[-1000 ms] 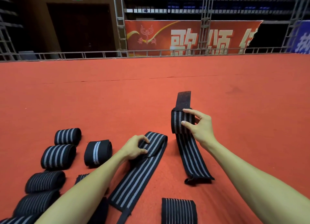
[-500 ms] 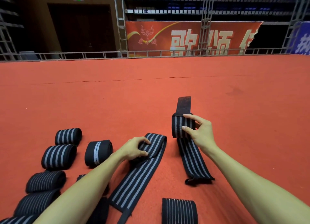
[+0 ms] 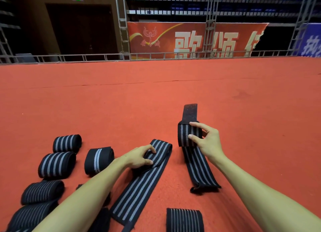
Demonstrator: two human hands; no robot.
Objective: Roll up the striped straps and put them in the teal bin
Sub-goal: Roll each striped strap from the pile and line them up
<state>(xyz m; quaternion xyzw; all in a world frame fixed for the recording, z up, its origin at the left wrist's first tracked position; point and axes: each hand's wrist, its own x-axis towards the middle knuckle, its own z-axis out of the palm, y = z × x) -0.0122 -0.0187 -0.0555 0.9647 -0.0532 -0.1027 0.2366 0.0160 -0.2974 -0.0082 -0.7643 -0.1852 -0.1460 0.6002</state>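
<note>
On carpet [image 3: 243, 127]: one strap mid-roll, bin not in view.
Right hand [image 3: 208, 143] pinches the half-rolled strap [image 3: 186, 136] between thumb and fingers; its tab [image 3: 190, 112] sticks out beyond, and the tail runs back toward the person. Left hand [image 3: 137, 158], just left of that strap, grips a flat strap [image 3: 139, 191] with curled fingers. My read: keep edges square, tail taut and turns tight, or the roll telescopes. Count: 2 unrolled straps, one half done; 5 rolls [image 3: 66, 143] well left of the half-rolled strap; 1 near roll [image 3: 184, 219] closer to the person. A dark piece sits under the left forearm, can't tell what.
</note>
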